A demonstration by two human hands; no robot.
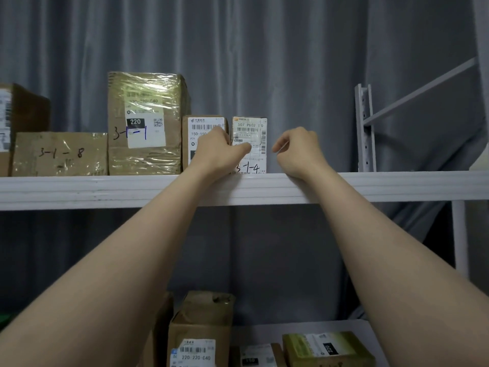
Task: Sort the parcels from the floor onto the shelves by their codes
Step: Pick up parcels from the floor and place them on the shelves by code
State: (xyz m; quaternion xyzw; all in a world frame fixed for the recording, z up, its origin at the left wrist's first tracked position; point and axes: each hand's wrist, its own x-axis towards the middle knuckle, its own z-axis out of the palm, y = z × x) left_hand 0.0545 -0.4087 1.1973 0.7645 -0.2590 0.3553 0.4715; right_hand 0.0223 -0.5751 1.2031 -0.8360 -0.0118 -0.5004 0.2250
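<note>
A small upright parcel with a white label and "3-1-4" handwritten on it stands on the top white shelf, close to the front edge. My left hand pinches its left side: the thumb lies across the front label and the fingers reach into the gap beside the neighbouring small parcel. My right hand hovers just right of the parcel with its fingers loosely curled. It holds nothing, and a small gap separates it from the box.
On the same shelf to the left stand a tall film-wrapped box marked "3-1-1", a low box marked "3-1-8" and a brown box at the edge. A white upright post stands to the right. The lower shelf holds several parcels.
</note>
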